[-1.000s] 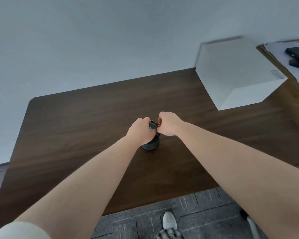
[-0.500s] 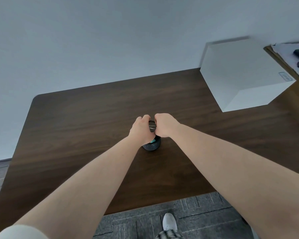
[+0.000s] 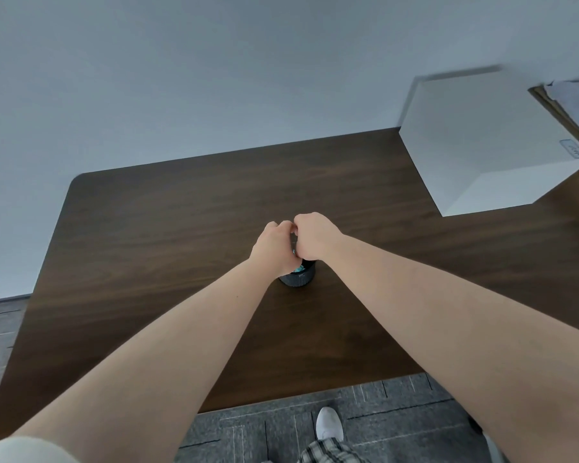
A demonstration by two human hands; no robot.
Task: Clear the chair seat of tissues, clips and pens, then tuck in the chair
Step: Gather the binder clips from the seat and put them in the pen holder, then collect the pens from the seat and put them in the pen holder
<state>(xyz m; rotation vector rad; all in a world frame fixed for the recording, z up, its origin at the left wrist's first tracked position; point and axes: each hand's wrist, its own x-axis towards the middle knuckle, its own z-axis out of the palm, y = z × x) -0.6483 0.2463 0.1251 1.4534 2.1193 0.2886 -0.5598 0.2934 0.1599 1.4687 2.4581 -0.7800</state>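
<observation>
Fingers of both my hands are curled in and bunched together right over the mouth of the small dark ribbed cup [image 3: 298,278]. The left hand [image 3: 274,247] and the right hand [image 3: 315,240] touch at the knuckles, and between them I glimpse a sliver of something dark, probably a clip [image 3: 293,243], pinched there. I cannot tell which hand really has it. I judge I hold it low over the opening so it drops straight in rather than bouncing across the dark wooden table [image 3: 181,228]. A bit of teal shows inside the cup's rim, likely items already stowed. The cup stands mid-table, well apart from the white box [image 3: 482,142] at the far right corner. Neither the chair nor its seat is in view, so tucking it in looks undone.
</observation>
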